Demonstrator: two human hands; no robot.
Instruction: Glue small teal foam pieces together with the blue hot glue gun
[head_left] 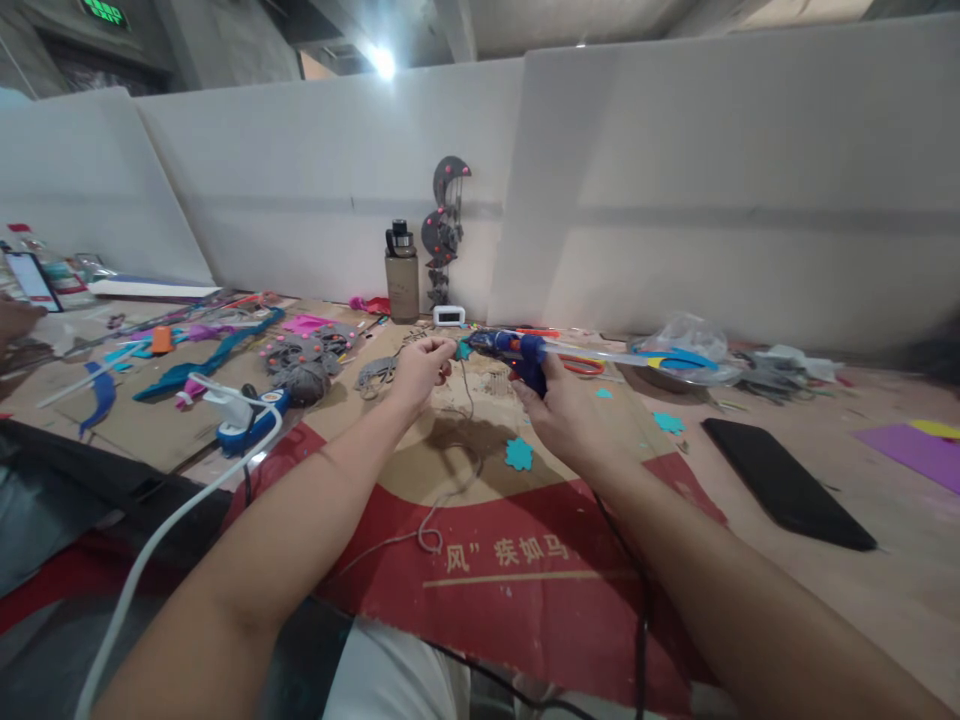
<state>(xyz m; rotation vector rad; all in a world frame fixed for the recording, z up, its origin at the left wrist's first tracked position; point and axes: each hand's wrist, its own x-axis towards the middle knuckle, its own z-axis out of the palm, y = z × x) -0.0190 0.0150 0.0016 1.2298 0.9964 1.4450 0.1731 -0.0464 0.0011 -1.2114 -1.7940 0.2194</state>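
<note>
My right hand is wrapped round a blue hot glue gun with a glue stick jutting from its back. The gun's nozzle points left, close to a small teal felt piece pinched in the fingertips of my left hand. From that piece a grey yarn strand hangs and trails over the cardboard. Whether the nozzle touches the felt I cannot tell. A teal flower-shaped cutout lies on the cardboard below my hands, and another teal cutout rests farther right.
A black phone-like slab lies at right, near purple sheets. Behind stand a bottle and a hanging moon ornament. At left are a blue power strip with a white cable, grey yarn and a person's hand.
</note>
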